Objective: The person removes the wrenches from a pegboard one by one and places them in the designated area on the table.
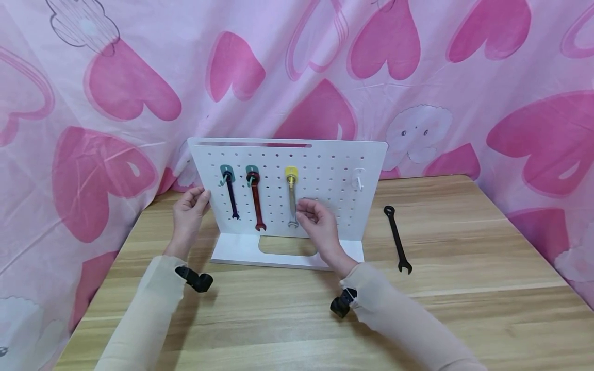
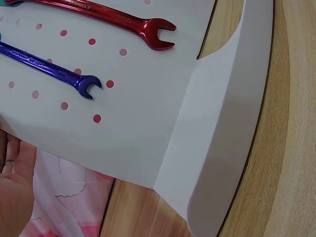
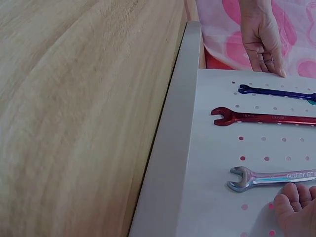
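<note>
A white pegboard (image 1: 325, 206) stands on its folded base. Its left edge is between the thumb and fingers of my left hand (image 1: 189, 208). My right hand (image 1: 320, 226) is in front of the board with loosely bent fingers, beside the shaft of a silver wrench (image 3: 247, 178); whether they touch it is hard to tell. That wrench hangs from a yellow hook (image 1: 291, 171). Left of it, a red wrench (image 1: 257, 206) and a small blue-purple wrench (image 1: 232, 198) hang on green hooks. A white hook (image 1: 359, 179) at the right carries nothing.
A black wrench (image 1: 397, 239) lies on the wooden table (image 1: 260, 319), right of the pegboard. Behind the table hangs a pink curtain (image 1: 185, 31) with hearts. The base has a wide cut-out near the board's foot.
</note>
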Available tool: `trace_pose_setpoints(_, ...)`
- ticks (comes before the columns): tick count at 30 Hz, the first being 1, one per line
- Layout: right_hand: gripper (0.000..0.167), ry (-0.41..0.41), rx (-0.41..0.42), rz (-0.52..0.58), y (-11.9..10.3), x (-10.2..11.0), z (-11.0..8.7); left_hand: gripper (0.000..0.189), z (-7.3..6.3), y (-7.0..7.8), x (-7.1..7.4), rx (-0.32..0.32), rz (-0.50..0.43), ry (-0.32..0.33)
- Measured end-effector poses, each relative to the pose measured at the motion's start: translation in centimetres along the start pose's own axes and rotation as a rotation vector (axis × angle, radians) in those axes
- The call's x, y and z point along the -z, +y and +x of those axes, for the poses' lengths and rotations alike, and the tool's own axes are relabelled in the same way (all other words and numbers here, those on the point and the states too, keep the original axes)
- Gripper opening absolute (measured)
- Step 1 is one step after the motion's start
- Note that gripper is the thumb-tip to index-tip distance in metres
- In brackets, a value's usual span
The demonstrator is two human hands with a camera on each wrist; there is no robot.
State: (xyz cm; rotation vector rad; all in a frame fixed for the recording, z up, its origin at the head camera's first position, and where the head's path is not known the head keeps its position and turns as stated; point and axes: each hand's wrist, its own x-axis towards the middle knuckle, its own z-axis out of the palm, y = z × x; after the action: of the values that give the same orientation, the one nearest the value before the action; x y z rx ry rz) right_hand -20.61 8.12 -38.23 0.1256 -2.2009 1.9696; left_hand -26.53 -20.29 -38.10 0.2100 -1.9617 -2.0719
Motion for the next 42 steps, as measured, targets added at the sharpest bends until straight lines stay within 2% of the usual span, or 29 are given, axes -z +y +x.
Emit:
trace_pose_setpoints(6,0.028,0.001,0.0,0.025,0.2,-0.6,0.0,0.009,0.0,-0.1,0.0,-0.005,0.025,-0.002)
trace_pose_setpoints(13,0.027,0.009,-0.015,0.06,0.2,-1.2,0.0,0.008,0.0,-0.2,0.0,-0.009,-0.006,-0.007)
trace_pose_setpoints(19,0.026,0.034,-0.031,0.085,0.2,-1.8,0.0,0.008,-0.1,-0.2,0.1,-0.024,0.029,-0.011)
trace_pose_setpoints(26,0.022,0.065,-0.031,0.069,0.3,-2.3,0.1,0.011,-0.1,-0.1,0.1,-0.006,0.018,-0.009)
trace_pose_setpoints(31,0.019,0.081,-0.034,0.029,0.2,-2.3,0.1,0.008,0.0,-0.1,0.1,-0.017,0.04,-0.016)
trace_pose_setpoints(42,0.013,0.062,-0.066,-0.016,0.1,-2.1,0.0,0.009,-0.1,0.0,0.1,-0.006,0.027,-0.009)
